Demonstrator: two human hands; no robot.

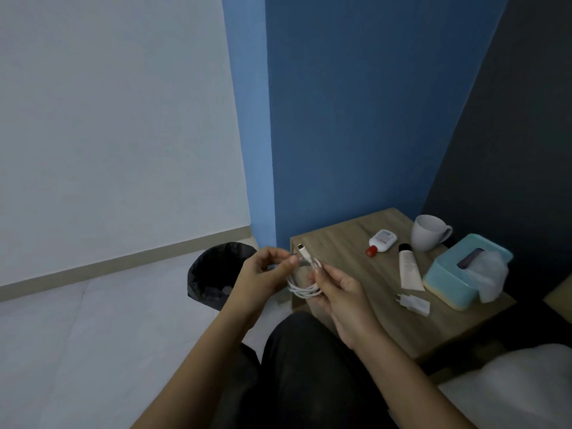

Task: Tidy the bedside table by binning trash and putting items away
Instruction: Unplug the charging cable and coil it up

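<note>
Both hands are pinching the white cable (305, 283) just off the desk (349, 243) front-left corner: left hand (266, 274) near the plug, right hand (337, 289) gripping the coil; it's looking light, floppy, springy, best held across the loops.

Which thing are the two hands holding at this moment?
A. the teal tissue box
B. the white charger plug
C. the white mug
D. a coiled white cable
D: the left hand and the right hand both grip a coiled white cable above the table edge, while the mug, tissue box and charger plug lie untouched on the bedside table.
</note>
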